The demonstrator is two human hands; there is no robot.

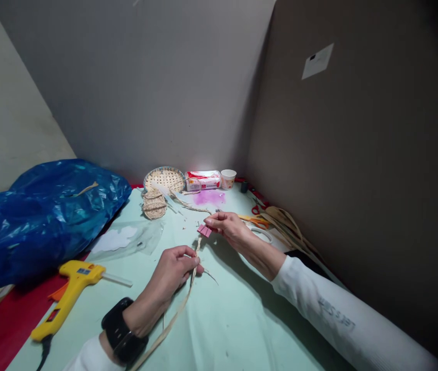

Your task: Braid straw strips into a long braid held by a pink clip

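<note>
My left hand is closed in a pinch on a pale braided straw cord, whose long loose end trails toward me over the table. Just beyond it, my right hand has its thumb and fingers closed on a pink clip. The clip sits at the upper end of the braid between my hands. More cord runs from behind the clip to the back of the table. A thin stray strand sticks out to the right below my left fingers.
At left lie a yellow glue gun, a blue plastic bag and a clear bag. Toward the back are a woven basket, a coiled straw piece, a red-white packet and a paper cup. Orange scissors lie right.
</note>
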